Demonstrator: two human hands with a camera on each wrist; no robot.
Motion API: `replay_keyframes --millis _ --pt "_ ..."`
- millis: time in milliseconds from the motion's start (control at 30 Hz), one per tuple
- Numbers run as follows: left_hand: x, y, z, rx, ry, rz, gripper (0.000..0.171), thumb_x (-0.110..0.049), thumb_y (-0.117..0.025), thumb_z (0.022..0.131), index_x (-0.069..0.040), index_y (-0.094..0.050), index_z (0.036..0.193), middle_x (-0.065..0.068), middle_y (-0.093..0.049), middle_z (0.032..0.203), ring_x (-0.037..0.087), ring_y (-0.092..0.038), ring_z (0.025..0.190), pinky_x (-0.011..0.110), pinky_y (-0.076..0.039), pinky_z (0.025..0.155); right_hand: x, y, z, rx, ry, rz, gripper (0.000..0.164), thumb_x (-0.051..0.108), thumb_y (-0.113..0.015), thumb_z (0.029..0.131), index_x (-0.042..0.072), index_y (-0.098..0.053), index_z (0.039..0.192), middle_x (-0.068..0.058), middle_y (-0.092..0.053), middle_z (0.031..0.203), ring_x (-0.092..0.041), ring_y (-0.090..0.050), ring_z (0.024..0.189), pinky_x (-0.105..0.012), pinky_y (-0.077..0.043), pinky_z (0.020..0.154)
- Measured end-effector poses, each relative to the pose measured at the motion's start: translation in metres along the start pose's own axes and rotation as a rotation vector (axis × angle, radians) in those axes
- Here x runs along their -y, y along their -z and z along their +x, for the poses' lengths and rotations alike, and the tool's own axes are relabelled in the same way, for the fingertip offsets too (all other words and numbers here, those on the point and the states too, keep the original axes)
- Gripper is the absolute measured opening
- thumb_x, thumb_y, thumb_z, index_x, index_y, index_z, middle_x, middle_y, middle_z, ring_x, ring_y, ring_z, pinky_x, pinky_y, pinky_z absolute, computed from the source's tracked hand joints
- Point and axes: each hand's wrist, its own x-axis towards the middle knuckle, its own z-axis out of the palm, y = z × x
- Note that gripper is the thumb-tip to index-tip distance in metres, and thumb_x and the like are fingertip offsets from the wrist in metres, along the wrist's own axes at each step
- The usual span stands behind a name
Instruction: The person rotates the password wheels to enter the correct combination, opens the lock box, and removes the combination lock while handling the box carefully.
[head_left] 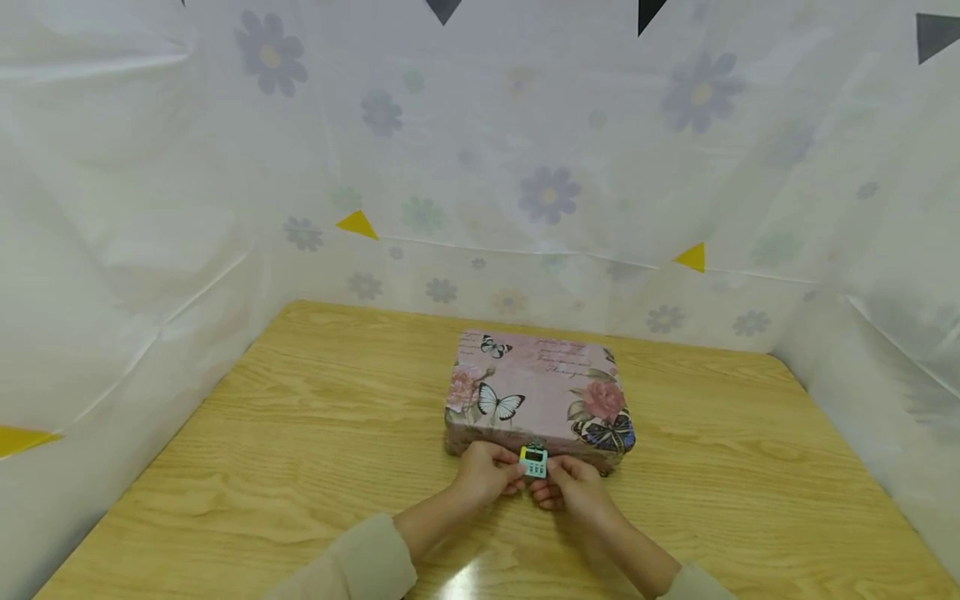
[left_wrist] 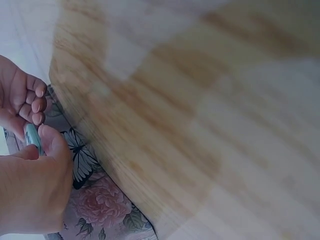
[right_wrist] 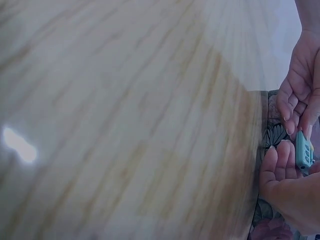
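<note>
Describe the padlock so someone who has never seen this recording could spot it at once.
On the wood-grain table, find the pink box printed with butterflies and flowers. At the middle of its near side is the small combination padlock. Its pale mint body, with a yellow corner and a dark rectangle, sets it apart from the pink box behind it.

Unreadable script (head_left: 564,357) on pink box (head_left: 542,406)

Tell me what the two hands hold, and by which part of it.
A small padlock, by its body: the left hand pinches the left edge, the right hand the right edge.
</note>
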Motion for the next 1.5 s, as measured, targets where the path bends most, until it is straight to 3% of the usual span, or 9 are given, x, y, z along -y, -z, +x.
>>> replay_keyframes --millis 400,833,1067,1333,1500 --pt "-0.0006 0.0001 -0.0008 0.003 -0.005 0.003 0.013 0.005 -0.063 0.083 0.017 -0.063 0.088 0.027 -0.067 0.073 0.029 -0.069 0.064 0.032 -0.06 0.057 -0.001 -0.0001 -0.0003 0.015 0.018 -0.004 0.022 0.008 -0.045 0.096 -0.012 -0.045 0.106 0.001 -0.065 0.076 -0.007 -0.062 0.069 -0.022 -0.057 0.065" --pt "-0.0008 -0.0006 -0.0002 0.003 0.017 -0.017 0.012 0.006 -0.062 0.083 0.017 -0.062 0.088 0.027 -0.067 0.073 0.023 -0.068 0.062 0.032 -0.06 0.06 -0.0004 -0.0048 0.0009 -0.012 0.008 -0.057 0.024 0.01 -0.038 0.099 -0.01 -0.05 0.099 -0.001 -0.064 0.071 -0.008 -0.061 0.063 -0.024 -0.056 0.061" --pt "-0.0004 -0.0003 0.0 -0.002 0.017 -0.013 0.012 0.007 -0.062 0.083 0.017 -0.062 0.087 0.027 -0.067 0.073 0.022 -0.068 0.061 0.031 -0.06 0.058 -0.0004 -0.0022 0.0 0.009 -0.009 0.01 0.03 0.014 -0.032 0.102 -0.011 -0.049 0.104 0.002 -0.062 0.07 -0.007 -0.06 0.065 -0.022 -0.055 0.061" --pt "-0.0018 -0.0006 -0.0006 -0.003 0.01 -0.009 0.012 0.007 -0.062 0.082 0.017 -0.062 0.087 0.027 -0.067 0.072 0.022 -0.068 0.061 0.031 -0.06 0.058 -0.0001 0.0011 -0.0004 0.067 0.03 0.01 0.021 0.007 -0.043 0.097 -0.012 -0.044 0.106 0.003 -0.063 0.076 -0.006 -0.061 0.07 -0.021 -0.056 0.065" --pt "-0.0015 -0.0009 0.0 -0.009 0.004 0.003 0.011 0.006 -0.062 0.082 0.016 -0.062 0.087 0.026 -0.067 0.072 0.021 -0.067 0.06 0.03 -0.06 0.057 -0.0025 0.0002 0.0013 0.049 0.039 0.0 0.019 0.006 -0.044 0.096 -0.011 -0.045 0.104 0.003 -0.063 0.075 -0.006 -0.061 0.069 -0.021 -0.056 0.065"
